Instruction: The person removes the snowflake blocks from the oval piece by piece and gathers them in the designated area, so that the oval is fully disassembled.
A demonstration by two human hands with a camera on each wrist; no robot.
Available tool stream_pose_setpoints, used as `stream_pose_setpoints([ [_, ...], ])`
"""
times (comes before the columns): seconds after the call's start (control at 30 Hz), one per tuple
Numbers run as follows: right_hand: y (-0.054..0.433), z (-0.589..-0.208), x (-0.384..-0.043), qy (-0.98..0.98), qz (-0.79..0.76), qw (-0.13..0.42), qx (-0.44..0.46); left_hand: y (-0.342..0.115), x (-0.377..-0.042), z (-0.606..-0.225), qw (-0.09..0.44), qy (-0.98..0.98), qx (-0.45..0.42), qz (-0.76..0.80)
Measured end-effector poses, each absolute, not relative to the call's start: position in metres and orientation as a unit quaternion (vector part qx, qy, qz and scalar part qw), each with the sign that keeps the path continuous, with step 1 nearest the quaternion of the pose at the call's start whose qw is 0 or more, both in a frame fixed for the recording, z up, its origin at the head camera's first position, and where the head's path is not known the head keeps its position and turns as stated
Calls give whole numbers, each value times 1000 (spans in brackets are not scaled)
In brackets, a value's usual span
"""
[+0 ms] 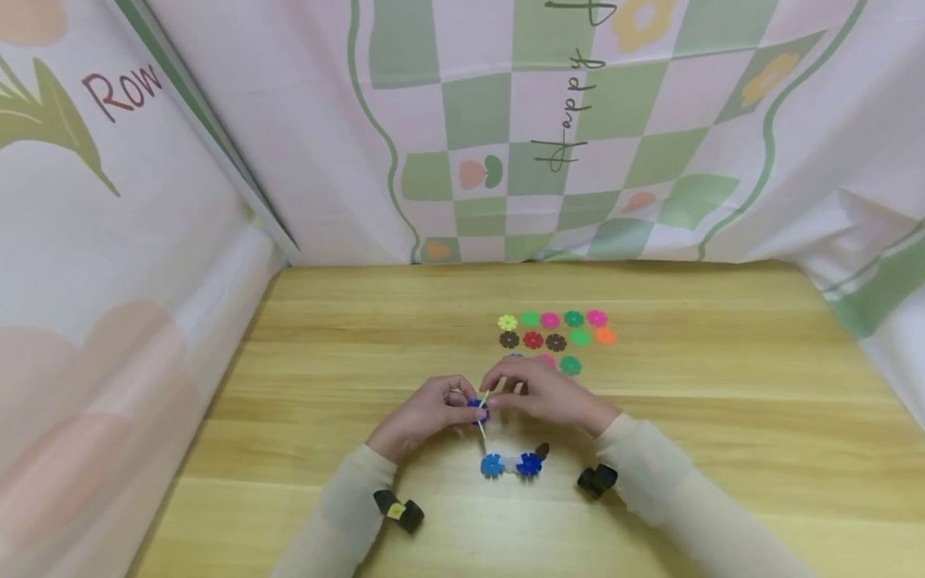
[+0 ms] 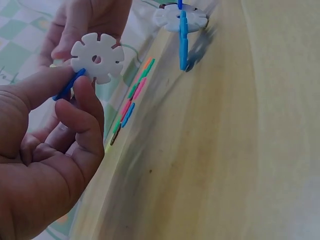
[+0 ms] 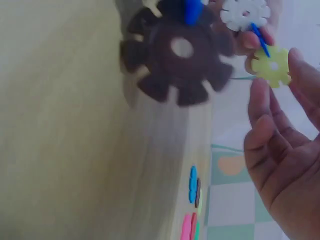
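Note:
In the left wrist view my left hand point(image 2: 55, 145) pinches a dark blue notched disc point(image 2: 70, 84) between thumb and fingers. A white notched disc point(image 2: 97, 57) is joined to that blue disc and stands out from the fingertips. My right hand point(image 3: 290, 150) holds a yellow notched disc point(image 3: 271, 67) by its edges, against the blue disc; whether their notches interlock I cannot tell. Below the hands sits a joined piece with a light blue disc point(image 1: 492, 465), a whitish disc point(image 1: 510, 464), another dark blue disc point(image 1: 531, 465) and a brown disc point(image 3: 160, 75).
Farther back on the wooden table point(image 1: 347, 337), several loose notched discs lie in rows, among them a red disc point(image 1: 533, 340) and an orange disc point(image 1: 605, 336). Patterned cloth point(image 1: 477, 120) hangs behind the table and along its sides.

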State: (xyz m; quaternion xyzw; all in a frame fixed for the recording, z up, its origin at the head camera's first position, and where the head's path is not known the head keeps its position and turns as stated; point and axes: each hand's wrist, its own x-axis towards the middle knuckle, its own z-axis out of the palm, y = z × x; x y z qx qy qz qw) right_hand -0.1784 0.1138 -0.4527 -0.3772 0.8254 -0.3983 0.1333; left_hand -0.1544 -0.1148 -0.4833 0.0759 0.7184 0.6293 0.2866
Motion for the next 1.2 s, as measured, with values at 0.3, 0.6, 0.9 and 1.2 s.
stream_pose_setpoints([
  [0.3, 108, -458, -176, 818, -397, 128, -397, -115, -152, -483, 303, 709, 88, 630],
  [0.6, 108, -462, -176, 798, -419, 133, -412, -116, -153, -486, 304, 711, 99, 626],
  [0.9, 108, -461, -177, 791, -420, 167, -412, -112, -154, -487, 302, 718, 104, 619],
  [1.2, 123, -464, -181, 852, -379, 143, -331, -114, -151, -488, 282, 732, 73, 616],
])
